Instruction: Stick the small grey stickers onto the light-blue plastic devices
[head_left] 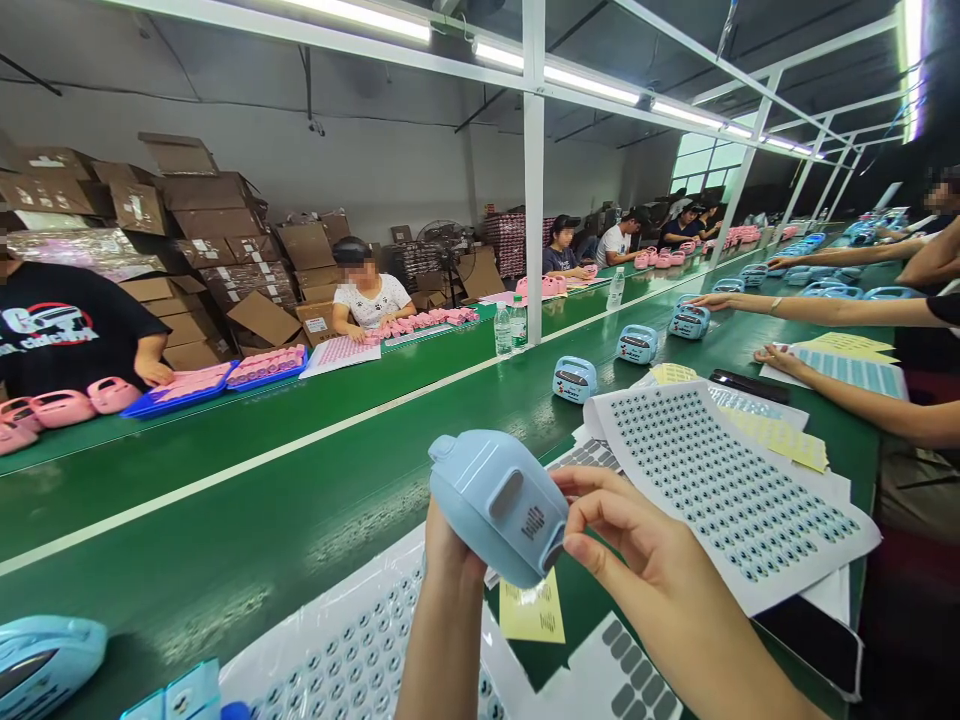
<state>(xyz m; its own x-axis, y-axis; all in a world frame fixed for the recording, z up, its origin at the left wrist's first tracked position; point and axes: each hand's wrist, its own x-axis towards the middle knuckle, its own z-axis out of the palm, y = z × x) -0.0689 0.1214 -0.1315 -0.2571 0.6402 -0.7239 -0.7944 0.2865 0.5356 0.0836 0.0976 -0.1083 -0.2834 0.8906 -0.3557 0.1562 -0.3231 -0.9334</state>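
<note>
Labelling looks under way: left hand (450, 550) grips blue casing (496, 505) from behind, right hand (637, 560) fingertips (581, 545) pinching its edge, sticker sheet (720, 480) just beyond.

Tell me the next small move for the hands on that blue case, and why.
Probably press the right hand's fingertips down along the case's lower edge. The left hand grips it from behind, and the fingertips already sit there, beside the small dark mark.

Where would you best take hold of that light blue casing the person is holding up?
Probably around its rounded body, from behind and below, as the left hand does. That leaves the blue casing's face with the grey window free, where the right hand's fingertips touch its edge.
</note>
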